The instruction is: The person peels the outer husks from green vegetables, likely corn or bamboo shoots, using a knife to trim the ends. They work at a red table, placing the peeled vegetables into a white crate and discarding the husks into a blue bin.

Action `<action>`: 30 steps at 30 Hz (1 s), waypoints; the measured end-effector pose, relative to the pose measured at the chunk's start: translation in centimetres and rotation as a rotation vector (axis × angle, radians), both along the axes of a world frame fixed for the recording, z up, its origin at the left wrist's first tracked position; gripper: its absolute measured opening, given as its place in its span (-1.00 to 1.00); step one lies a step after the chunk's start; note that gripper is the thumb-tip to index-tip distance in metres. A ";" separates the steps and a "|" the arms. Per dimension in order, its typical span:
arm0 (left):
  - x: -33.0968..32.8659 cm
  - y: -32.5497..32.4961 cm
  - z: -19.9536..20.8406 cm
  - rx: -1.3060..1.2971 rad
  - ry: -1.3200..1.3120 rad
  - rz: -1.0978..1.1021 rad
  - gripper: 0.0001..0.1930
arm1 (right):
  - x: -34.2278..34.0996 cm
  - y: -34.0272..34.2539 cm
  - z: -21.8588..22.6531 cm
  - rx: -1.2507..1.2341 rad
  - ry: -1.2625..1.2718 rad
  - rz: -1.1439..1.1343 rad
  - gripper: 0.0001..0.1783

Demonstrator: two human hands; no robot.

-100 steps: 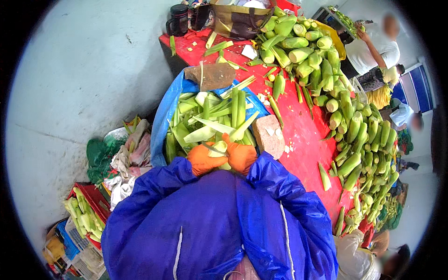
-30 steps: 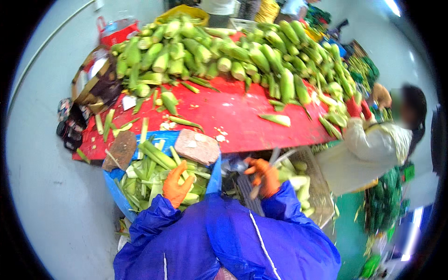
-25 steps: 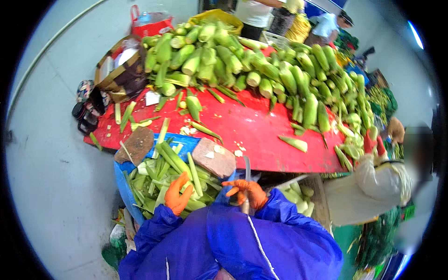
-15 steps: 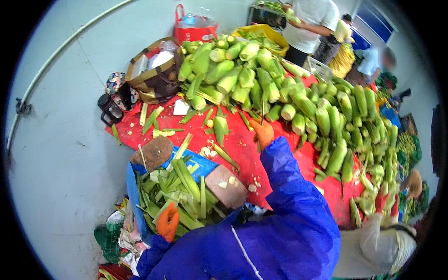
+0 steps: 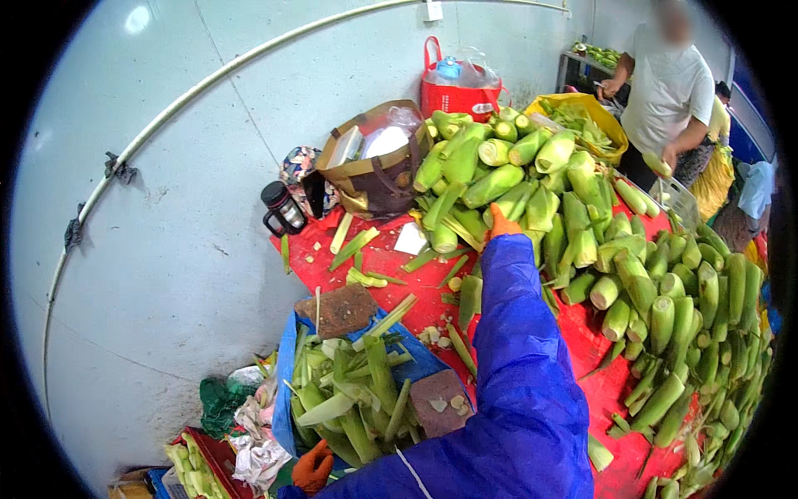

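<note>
My right hand [image 5: 502,224], in an orange glove, reaches to the near edge of a heaped pile of corn ears [image 5: 492,186] in green husks with cut ends. Its fingers are mostly hidden by the hand and blue sleeve; they look closed, but no blade shows. Low at the left, my left hand [image 5: 312,467], gloved in orange too, is curled beside a blue-lined bin [image 5: 284,407]. Whatever it may hold is out of sight. Stripped green husks [image 5: 366,391] fill that bin, and a brown block [image 5: 440,402] rests on its right rim.
Red cloth [image 5: 399,287] covers the table, with husk scraps on it. A brown bag [image 5: 366,179], black flask [image 5: 283,208] and red bag [image 5: 462,98] stand along the wall side. Beyond the pile, near a yellow sack [image 5: 611,125], stands a person in white [image 5: 669,91].
My right hand has moved forward to the corn pile; the thin blade upright in it before no longer shows. My left hand has dropped lower beside the bin. The view has swung left.
</note>
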State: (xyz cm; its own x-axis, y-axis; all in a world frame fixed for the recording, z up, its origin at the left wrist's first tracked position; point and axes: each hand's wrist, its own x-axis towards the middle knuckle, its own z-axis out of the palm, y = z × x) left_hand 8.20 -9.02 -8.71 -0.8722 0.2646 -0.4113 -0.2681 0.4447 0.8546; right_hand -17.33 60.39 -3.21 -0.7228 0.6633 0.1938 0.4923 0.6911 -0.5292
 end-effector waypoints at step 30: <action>-11.2 12.4 4.0 1.404 -1.010 0.079 -0.50 | 23.9 -41.1 9.9 0.234 -0.358 0.914 -0.08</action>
